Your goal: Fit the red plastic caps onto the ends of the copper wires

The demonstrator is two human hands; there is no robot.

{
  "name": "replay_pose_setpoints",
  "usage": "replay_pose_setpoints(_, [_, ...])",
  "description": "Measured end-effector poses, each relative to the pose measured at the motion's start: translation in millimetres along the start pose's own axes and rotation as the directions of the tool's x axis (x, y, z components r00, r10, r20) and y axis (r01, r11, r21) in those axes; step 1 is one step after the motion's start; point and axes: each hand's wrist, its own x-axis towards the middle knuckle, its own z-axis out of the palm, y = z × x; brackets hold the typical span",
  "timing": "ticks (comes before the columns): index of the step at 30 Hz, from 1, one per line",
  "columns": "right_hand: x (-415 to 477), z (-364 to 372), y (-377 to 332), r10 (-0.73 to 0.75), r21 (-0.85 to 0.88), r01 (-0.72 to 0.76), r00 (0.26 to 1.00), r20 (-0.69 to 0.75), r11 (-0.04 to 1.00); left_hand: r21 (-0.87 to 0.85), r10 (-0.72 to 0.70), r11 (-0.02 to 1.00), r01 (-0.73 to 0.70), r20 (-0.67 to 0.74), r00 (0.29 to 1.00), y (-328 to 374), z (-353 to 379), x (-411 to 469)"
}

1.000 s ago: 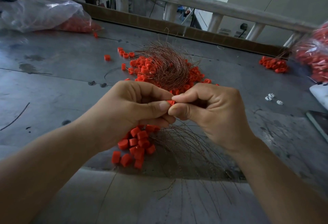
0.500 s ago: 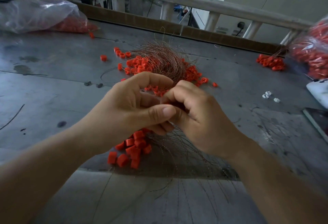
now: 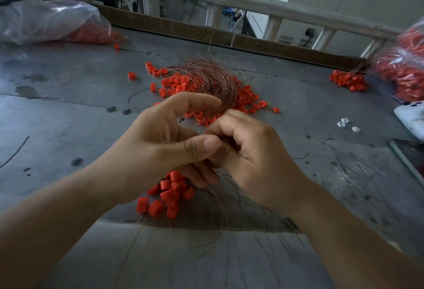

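Pinching together mid-frame, left hand (image 3: 165,142) and right hand (image 3: 254,158) hide what they hold, likely capping thin copper wires (image 3: 213,80); next: another red plastic cap (image 3: 156,208).

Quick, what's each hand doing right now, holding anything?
Left hand: thumb pinched against the other hand's fingers; what it holds cannot be told.
Right hand: fingers curled tight; contents hidden, cannot be told.

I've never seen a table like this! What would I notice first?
The left hand and right hand press together in the middle, hiding whatever is between them. A small pile of red caps lies just below the left hand, and a bushy tangle of copper wires sits behind on more scattered caps.
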Motion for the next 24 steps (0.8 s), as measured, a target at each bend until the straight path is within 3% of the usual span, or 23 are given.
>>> replay_pose_setpoints(9, [-1, -3, 0, 0.071, 0.295, -0.054, 0.996, -0.048, 0.954, -0.172, -0.018, 0.985, 0.025, 0.041, 0.999, 4, -2, 0])
replay_pose_setpoints(13, [0, -3, 0, 0.149, 0.473, -0.175, 0.985, 0.091, 0.864, -0.268, 0.014, 0.963, -0.028, -0.054, 0.998, 8, -4, 1])
replay_pose_setpoints(17, [1, -7, 0, 0.201, 0.625, -0.232, 0.972, 0.121, 0.745, -0.297, 0.042, 0.952, -0.068, -0.093, 0.995, 9, -4, 2])
replay_pose_setpoints(21, [1, -16, 0, 0.201, 0.619, -0.25, 0.968, 0.149, 0.744, -0.284, 0.071, 0.953, -0.101, -0.115, 0.991, 9, -7, 2])
replay_pose_setpoints(24, [0, -20, 0, 0.196, 0.505, -0.232, 0.973, 0.123, 0.831, -0.196, 0.074, 0.975, -0.102, -0.143, 0.987, 8, -9, 2])
